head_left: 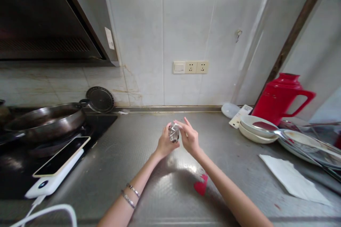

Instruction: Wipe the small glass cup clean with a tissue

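My left hand (165, 142) is wrapped round a small, shiny, clear-and-silver object (174, 133) that looks like a little glass, held above the steel counter. Its exact kind is too small to tell. My right hand (190, 137) meets the object's upper right edge, with thumb and forefinger drawn together there and other fingers raised. Whatever lies between those fingertips is hidden. Below my right forearm, a torn red scrap (200, 185) lies on the counter.
On the left, a steel pan (46, 122) stands on the black cooktop, with a phone (62, 156) and white power bank (57, 177) in front. At right are a red thermos jug (279, 97), stacked bowls (258, 138), plates (306, 152) and a white paper towel (291, 177).
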`<state>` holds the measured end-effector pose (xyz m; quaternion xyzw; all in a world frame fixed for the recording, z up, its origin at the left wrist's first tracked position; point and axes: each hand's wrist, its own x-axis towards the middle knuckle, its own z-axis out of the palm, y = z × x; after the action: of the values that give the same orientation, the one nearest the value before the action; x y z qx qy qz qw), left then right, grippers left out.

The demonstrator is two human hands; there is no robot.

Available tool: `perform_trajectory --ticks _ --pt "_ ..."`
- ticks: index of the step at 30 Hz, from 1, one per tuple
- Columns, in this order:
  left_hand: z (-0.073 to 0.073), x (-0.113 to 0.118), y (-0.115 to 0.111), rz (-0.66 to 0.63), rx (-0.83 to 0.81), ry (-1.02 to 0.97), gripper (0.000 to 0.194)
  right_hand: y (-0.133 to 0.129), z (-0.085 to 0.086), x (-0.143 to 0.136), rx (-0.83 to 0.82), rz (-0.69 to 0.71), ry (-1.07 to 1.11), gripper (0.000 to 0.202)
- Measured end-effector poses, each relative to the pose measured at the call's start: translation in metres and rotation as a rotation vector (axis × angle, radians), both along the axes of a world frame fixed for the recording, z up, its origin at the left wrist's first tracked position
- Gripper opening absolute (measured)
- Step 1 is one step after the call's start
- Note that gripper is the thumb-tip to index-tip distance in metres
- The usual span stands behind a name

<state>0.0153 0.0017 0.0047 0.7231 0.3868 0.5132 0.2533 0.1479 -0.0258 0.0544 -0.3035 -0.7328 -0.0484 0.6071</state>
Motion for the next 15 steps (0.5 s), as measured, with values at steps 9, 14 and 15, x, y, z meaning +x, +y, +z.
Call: perform_trajectory --ticks 9,14,15 --pt "0.002 0.005 -0.007 -0.047 0.057 0.024 0.086 0.012 -0.01 0.006 -0.325 0.038 0.037 0.034" --pt "0.003 0.007 -0.007 -0.068 0.088 0.0 0.085 0.005 -0.009 0.006 -0.187 0.149 -0.069 0.03" --pt "0.002 0.008 -0.008 -0.075 0.083 -0.007 0.085 0.004 -0.009 0.007 -0.163 0.149 -0.089 0.031"
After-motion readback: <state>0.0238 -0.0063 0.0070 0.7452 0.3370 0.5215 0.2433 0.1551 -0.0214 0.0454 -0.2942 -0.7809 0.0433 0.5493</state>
